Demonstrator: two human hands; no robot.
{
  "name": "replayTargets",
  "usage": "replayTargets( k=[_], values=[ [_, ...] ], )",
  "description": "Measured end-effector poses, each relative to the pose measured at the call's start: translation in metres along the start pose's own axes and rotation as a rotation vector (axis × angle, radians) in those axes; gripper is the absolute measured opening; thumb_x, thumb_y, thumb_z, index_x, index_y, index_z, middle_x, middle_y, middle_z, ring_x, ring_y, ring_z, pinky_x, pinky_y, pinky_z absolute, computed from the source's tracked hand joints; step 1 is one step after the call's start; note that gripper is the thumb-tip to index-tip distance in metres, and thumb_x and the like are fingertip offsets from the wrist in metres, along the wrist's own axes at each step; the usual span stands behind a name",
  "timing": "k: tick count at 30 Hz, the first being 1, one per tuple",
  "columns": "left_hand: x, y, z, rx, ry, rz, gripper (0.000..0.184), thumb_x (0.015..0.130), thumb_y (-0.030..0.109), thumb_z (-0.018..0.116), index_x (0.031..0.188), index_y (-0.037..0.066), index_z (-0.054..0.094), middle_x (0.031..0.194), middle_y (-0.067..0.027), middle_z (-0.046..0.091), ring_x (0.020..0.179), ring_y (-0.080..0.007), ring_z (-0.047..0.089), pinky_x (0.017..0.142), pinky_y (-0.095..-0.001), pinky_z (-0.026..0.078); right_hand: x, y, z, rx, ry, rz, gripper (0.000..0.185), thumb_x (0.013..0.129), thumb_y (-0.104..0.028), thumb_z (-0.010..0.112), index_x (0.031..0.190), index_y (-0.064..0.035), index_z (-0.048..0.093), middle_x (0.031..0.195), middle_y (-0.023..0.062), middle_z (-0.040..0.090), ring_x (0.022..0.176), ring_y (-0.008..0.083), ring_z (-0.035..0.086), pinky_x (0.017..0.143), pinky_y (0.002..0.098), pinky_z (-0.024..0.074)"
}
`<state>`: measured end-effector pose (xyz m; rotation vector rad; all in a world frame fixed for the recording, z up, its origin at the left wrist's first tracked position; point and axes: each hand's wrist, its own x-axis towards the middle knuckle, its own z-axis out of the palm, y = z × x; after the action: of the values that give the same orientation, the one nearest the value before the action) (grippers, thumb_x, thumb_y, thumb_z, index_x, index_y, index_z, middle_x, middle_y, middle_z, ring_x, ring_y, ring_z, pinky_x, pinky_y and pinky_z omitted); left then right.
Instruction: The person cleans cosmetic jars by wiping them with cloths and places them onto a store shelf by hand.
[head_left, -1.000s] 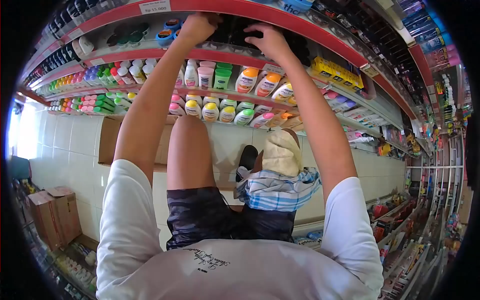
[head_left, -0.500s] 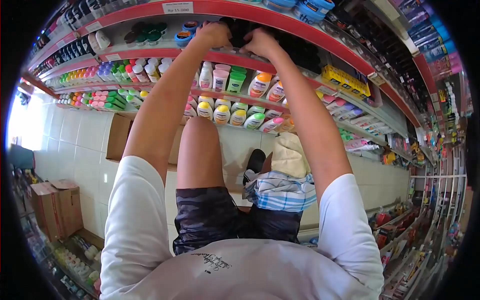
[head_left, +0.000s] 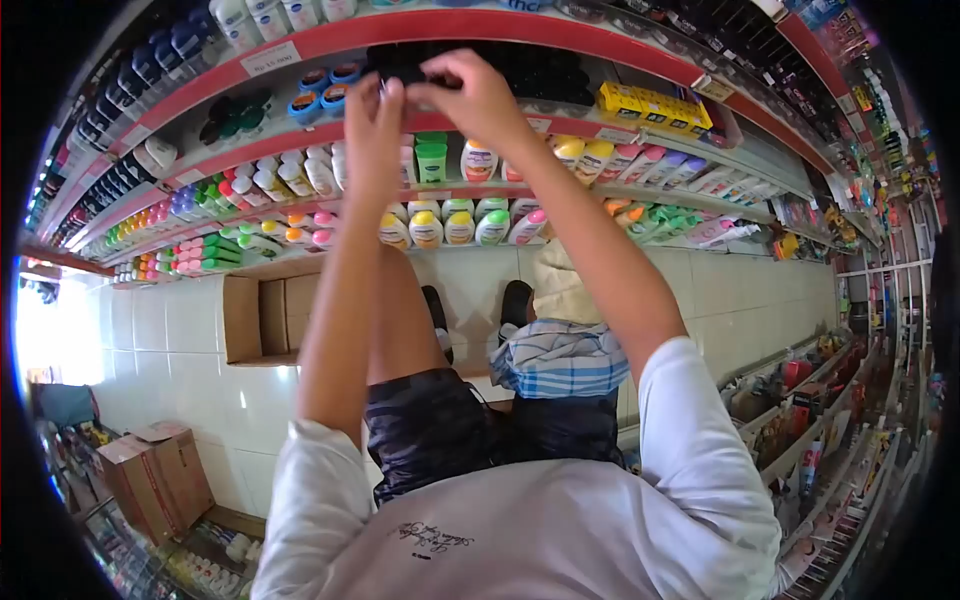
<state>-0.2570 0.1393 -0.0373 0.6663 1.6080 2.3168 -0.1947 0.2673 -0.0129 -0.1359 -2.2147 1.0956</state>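
Note:
Both hands are raised and close together in front of a shelf with a red edge. My left hand is slightly blurred, its fingers pointing up and curled near a small dark object. My right hand reaches in from the right, thumb and fingers pinched by the same dark spot. What the fingertips hold cannot be made out against the black containers behind. Beside my left hand stand small blue tubs with orange lids. Dark green-lidded jars sit further left.
Yellow boxes stand right of my hands. Lower shelves carry lotion bottles. On the floor are an open cardboard box and, behind left, a closed carton. A checked blue-and-white cloth lies over my leg.
My hands have come closer together, the left turning upright and drawing back from the shelf. The view has shifted, showing more of the floor and open box.

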Motion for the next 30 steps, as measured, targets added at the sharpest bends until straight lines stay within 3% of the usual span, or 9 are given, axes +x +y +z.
replayTargets(
  k=[3,5,10,13,16,18,25,29,30],
  values=[
    [-0.081,0.014,0.016,-0.548,-0.001,-0.165,0.034,0.098,0.025,0.044,0.125,0.004,0.039,0.107,-0.0081,0.057,0.093,-0.016,0.058,0.079,-0.028,0.047,-0.068,-0.04,-0.035,0.056,-0.113,-0.037,0.042,0.077,-0.029,0.072,0.105,-0.0005,0.061,0.105,0.0116,0.058,0.097,0.0236,0.058,0.082,0.0328,0.0478],
    [-0.122,0.019,0.017,-0.669,0.018,-0.336,0.034,0.099,0.031,0.042,0.124,0.007,0.042,0.108,-0.0058,0.056,0.095,-0.017,0.058,0.083,-0.0309,0.047,-0.112,-0.06,-0.065,0.281,-0.184,0.324,0.04,0.081,-0.02,0.068,0.115,-0.002,0.057,0.11,0.0097,0.056,0.105,0.0204,0.053,0.091,0.0316,0.0428],
    [-0.16,0.025,0.025,-0.861,-0.085,-0.345,0.039,0.098,0.039,0.04,0.122,0.008,0.044,0.108,-0.0053,0.055,0.091,-0.0168,0.057,0.086,-0.0301,0.045,-0.235,-0.022,-0.112,-0.454,-0.387,0.192,0.037,0.083,-0.016,0.064,0.117,-0.0037,0.056,0.128,0.0102,0.05,0.118,0.0209,0.048,0.096,0.0331,0.04],
    [-0.159,0.048,0.042,-0.898,-0.095,-0.368,0.045,0.099,0.046,0.031,0.118,0.009,0.047,0.104,-0.0073,0.055,0.083,-0.0162,0.054,0.078,-0.0272,0.045,-0.278,-0.023,-0.109,-0.557,-0.263,0.211,0.034,0.086,-0.017,0.062,0.116,-0.0025,0.056,0.129,0.0106,0.051,0.121,0.0219,0.047,0.095,0.0321,0.04],
    [-0.159,0.065,0.059,-1.001,-0.229,-0.372,0.055,0.096,0.056,0.026,0.108,0.009,0.052,0.094,-0.011,0.053,0.063,-0.0152,0.044,0.055,-0.0234,0.036,-0.287,-0.034,-0.117,-0.071,0.042,0.477,0.029,0.089,-0.019,0.058,0.112,-0.0014,0.056,0.117,0.0095,0.058,0.109,0.0192,0.054,0.09,0.0292,0.0422],
    [-0.161,0.071,0.07,-1.016,-0.269,-0.35,0.055,0.096,0.056,0.025,0.104,0.009,0.052,0.092,-0.011,0.053,0.061,-0.0152,0.043,0.055,-0.0235,0.036,-0.288,-0.043,-0.128,0.128,0.34,0.695,0.026,0.091,-0.017,0.054,0.111,-0.0004,0.056,0.105,0.0069,0.061,0.095,0.014,0.057,0.084,0.0266,0.0442],
    [-0.169,0.081,0.099,-1.096,-0.331,-0.366,0.059,0.096,0.058,0.021,0.098,0.007,0.049,0.083,-0.0115,0.053,0.059,-0.015,0.045,0.051,-0.0241,0.036,-0.268,-0.075,-0.164,0.586,0.843,0.476,0.028,0.091,-0.014,0.055,0.116,-0.0004,0.05,0.106,0.0083,0.058,0.093,0.0154,0.057,0.084,0.0294,0.0467],
    [-0.174,0.088,0.113,-1.004,-0.304,-0.345,0.059,0.096,0.057,0.02,0.096,0.007,0.052,0.086,-0.0092,0.053,0.055,-0.0149,0.042,0.049,-0.0249,0.032,-0.236,-0.139,-0.163,0.446,0.842,0.212,0.033,0.088,-0.01,0.06,0.116,-0.0015,0.047,0.106,0.0099,0.055,0.104,0.0187,0.054,0.088,0.0332,0.0471],
    [-0.177,0.091,0.116,-0.624,-0.276,-0.174,0.058,0.098,0.054,0.018,0.095,0.006,0.051,0.087,-0.0091,0.054,0.065,-0.0156,0.047,0.059,-0.0253,0.038,-0.229,-0.153,-0.157,0.43,0.824,0.162,0.035,0.088,-0.01,0.059,0.12,-0.0017,0.047,0.112,0.0116,0.055,0.11,0.0211,0.051,0.092,0.0361,0.0441]
  ],
)
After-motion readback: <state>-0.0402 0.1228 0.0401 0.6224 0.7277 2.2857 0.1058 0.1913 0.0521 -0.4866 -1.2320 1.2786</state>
